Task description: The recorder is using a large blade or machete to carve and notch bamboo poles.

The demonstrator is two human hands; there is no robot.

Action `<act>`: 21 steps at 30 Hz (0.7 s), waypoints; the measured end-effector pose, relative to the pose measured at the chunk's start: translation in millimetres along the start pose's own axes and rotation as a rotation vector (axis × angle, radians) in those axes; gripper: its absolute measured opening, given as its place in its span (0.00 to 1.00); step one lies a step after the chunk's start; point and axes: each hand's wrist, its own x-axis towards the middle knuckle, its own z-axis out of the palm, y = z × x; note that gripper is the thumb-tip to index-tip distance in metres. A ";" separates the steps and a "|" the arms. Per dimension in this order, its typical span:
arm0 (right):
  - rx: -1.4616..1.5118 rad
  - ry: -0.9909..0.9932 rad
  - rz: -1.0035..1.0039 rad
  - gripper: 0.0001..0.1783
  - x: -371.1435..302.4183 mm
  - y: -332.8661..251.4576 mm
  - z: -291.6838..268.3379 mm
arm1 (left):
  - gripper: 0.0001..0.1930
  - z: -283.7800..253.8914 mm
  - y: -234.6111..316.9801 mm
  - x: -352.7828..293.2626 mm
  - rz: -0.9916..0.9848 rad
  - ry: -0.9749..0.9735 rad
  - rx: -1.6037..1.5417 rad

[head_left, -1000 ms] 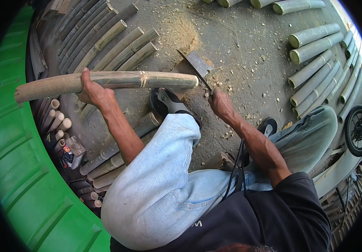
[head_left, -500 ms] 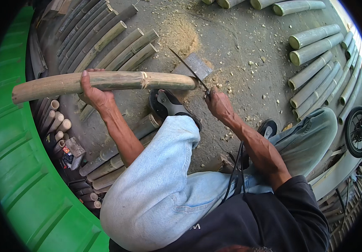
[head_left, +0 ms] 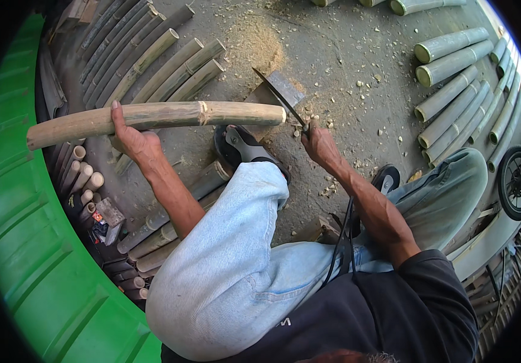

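My left hand is closed around a thick bamboo pole, with the thumb up over its side. The pole lies roughly level across the view, above my foot, and has a node ring nearer its right end. In my right hand is a long dark-bladed knife, gripped by its handle. Its blade points up and left, just beyond the pole's pale cut end, with a small gap between them. Beneath the blade a grey flat slab rests on the ground.
Bamboo lengths lie in rows at the upper left, with more bamboo pieces at the right. Sawdust and chips cover the ground ahead. A green ribbed surface borders the left; a small wheel stands at the right.
The knife has shifted slightly right, away from the pole's end, and its blade is now apart from it. The pole's right end has risen a little.
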 end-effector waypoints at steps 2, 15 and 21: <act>0.020 0.026 -0.023 0.15 -11.8 -8.5 -1.5 | 0.24 1.7 -1.0 5.5 0.042 0.133 0.070; -0.136 0.057 -0.004 0.12 -12.7 -33.5 -0.9 | 0.26 2.5 -7.1 10.3 0.163 0.144 0.027; 0.217 0.307 -0.287 0.12 -3.4 -98.4 -41.8 | 0.29 -4.7 -2.1 18.4 0.104 0.098 0.098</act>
